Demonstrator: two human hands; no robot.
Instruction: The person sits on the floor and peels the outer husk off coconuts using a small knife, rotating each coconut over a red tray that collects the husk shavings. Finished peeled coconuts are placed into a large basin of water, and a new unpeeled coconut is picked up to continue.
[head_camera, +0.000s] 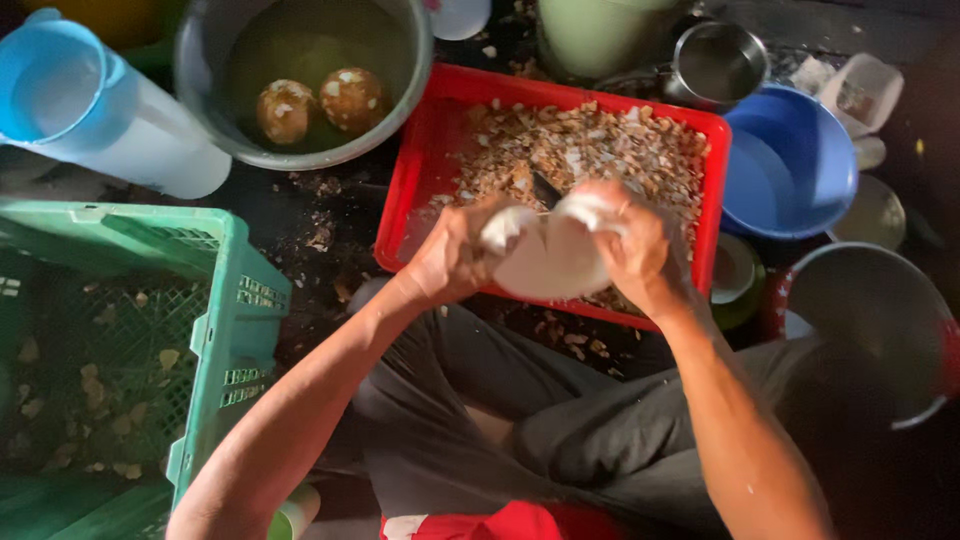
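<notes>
A single head-worn camera looks steeply down and close over the seated person's lap, toward the red tray (430, 150) on the floor ahead.

The round peeled thing (555, 262) between the hands is creamy white. Behind it stands a bright red tray (425, 170), its bed covered in pale tan and off-white shavings (600, 150). The grey metal basin (400, 95) holds murky olive-green water and two brown balls (318, 105) flecked with white. The jug (60, 90) is sky blue with a whitish body. The slatted crate (225, 310) is mint green, speckled inside with brown scraps. The bowl (790, 165) is mid blue. The trousers (560, 430) are dark grey, with a red cloth (520, 522) below.
</notes>
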